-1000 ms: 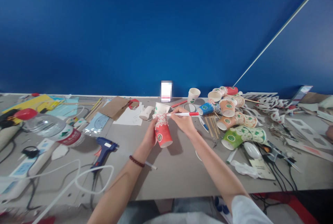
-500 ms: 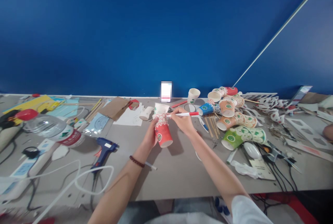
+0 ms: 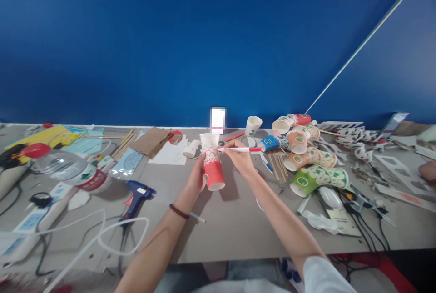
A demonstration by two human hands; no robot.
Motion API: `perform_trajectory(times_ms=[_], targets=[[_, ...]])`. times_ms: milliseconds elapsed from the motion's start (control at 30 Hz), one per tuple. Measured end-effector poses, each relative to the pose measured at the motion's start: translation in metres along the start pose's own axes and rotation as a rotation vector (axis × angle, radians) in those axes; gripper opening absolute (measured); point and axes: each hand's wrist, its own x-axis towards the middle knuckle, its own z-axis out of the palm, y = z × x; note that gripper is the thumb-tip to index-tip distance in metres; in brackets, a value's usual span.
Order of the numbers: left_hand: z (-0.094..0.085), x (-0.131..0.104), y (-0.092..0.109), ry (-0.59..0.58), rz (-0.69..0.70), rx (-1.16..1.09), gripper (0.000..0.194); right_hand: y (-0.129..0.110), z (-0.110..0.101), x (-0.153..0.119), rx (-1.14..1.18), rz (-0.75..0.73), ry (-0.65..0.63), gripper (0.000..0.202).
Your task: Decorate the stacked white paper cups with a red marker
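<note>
My left hand is wrapped round a joined pair of paper cups, red at the lower end and white at the upper, with a scalloped red pattern at the middle. Pinched in my right hand is a marker with a white barrel and a red end. Its tip is at the patterned part of the cups; whether it touches cannot be made out. Just left of the cups lies a small white cup. A phone with a blurred screen stands upright behind them.
Decorated cup pairs lie at the right beside wooden sticks. A white cup stands near the wall. Leftward are a blue glue gun, a large bottle, a power strip and looping white cable.
The held cups have turned in my left hand, so the round green logo on the red part no longer shows in full. The marker stays at about the same place.
</note>
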Motion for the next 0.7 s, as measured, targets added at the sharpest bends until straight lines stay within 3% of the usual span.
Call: perform_trajectory(times_ms=[400, 700], targets=[[0.000, -0.004, 0.002, -0.032, -0.131, -0.020, 0.039, -0.009, 0.002, -0.004, -0.106, -0.040, -0.058, 0.004], [0.002, -0.006, 0.003, -0.013, -0.140, -0.010, 0.036, -0.010, 0.001, -0.004, -0.150, -0.069, -0.081, 0.002]])
